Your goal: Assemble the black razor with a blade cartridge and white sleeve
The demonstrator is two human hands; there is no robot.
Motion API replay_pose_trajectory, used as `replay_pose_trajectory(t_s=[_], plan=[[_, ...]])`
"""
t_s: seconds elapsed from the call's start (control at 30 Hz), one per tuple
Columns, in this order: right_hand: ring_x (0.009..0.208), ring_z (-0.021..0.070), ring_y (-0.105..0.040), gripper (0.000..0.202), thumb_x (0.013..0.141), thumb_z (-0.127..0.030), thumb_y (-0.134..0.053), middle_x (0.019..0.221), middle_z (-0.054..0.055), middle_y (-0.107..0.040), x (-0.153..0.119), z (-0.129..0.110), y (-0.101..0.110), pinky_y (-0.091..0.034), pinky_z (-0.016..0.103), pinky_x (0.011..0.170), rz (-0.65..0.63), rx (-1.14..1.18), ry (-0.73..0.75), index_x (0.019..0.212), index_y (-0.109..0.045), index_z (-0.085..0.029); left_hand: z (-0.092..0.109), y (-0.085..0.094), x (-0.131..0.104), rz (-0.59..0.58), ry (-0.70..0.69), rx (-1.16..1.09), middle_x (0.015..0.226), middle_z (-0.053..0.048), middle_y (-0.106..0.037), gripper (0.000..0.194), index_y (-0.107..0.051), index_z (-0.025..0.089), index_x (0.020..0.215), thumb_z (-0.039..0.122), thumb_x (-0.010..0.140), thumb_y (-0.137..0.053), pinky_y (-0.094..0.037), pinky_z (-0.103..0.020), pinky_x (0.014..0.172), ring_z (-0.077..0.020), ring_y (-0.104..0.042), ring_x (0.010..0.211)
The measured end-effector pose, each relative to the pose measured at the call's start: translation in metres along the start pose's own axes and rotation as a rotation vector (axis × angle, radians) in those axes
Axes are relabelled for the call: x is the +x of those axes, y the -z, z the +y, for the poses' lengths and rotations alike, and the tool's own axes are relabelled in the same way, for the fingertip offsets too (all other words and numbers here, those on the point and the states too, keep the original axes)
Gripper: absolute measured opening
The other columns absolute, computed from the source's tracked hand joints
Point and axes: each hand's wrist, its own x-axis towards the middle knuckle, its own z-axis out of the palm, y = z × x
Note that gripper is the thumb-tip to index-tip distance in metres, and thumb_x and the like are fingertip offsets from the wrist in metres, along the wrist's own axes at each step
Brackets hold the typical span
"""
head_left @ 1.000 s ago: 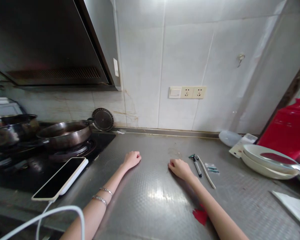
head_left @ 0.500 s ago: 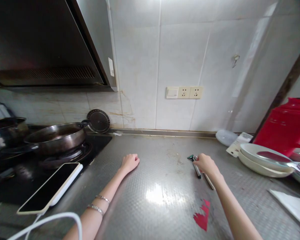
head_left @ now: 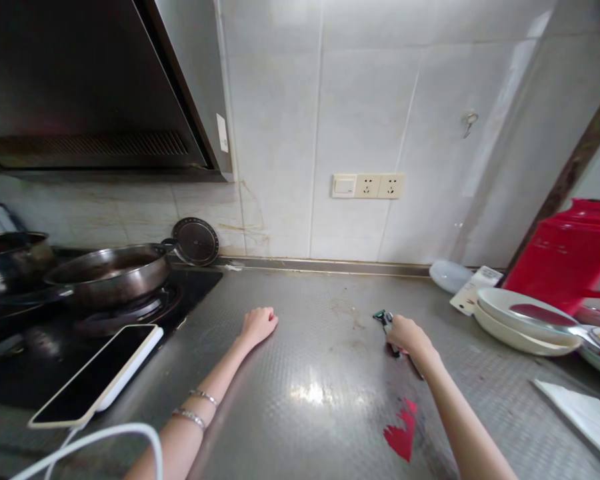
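My left hand rests on the metal counter with its fingers curled into a fist, and nothing shows in it. Two bracelets circle that wrist. On the right, my right hand is closed over a slim silver-handled tool, lying low at the counter. Most of the tool is hidden by the fingers, so its kind is unclear. Just left of these fingers lies a razor with a green-edged head and a dark handle, partly covered by the hand. Nearer me, a torn red patch lies on the counter.
A phone with a white cable lies at the edge of the stove, where a pan stands. At right are stacked plates, a red thermos, a white card and white paper.
My right hand has shifted slightly down and left, its fingers closing further over the slim tool and covering more of the razor. My left hand has stayed in place.
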Motion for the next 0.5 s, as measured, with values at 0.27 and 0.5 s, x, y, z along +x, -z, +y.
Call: replay_pose_trajectory(t_s=[0.27,0.5], plan=[[0.076,0.0240,-0.063,0.021,0.065,-0.022,-0.052,0.080,0.016,-0.068,0.003,-0.006,0.003,-0.038,0.025,0.055,0.058,0.103,0.036,0.078,-0.065,-0.013,-0.002,-0.001,0.000,0.015,-0.018,-0.034,0.079,-0.005,-0.067,0.022,-0.060,0.021,0.072,0.031,0.081,-0.042,-0.037,-0.025,0.063,-0.0189,-0.061,0.077],[0.068,0.0183,-0.061,0.018,0.070,-0.029,-0.051,0.069,0.009,-0.067,-0.014,-0.050,0.007,-0.034,0.022,0.055,0.240,0.325,0.215,0.071,-0.063,-0.015,0.023,-0.001,-0.007,0.019,-0.085,-0.296,0.070,-0.004,-0.065,0.026,-0.060,0.016,0.068,0.033,0.079,-0.044,-0.034,-0.023,0.058,-0.0148,-0.057,0.067]])
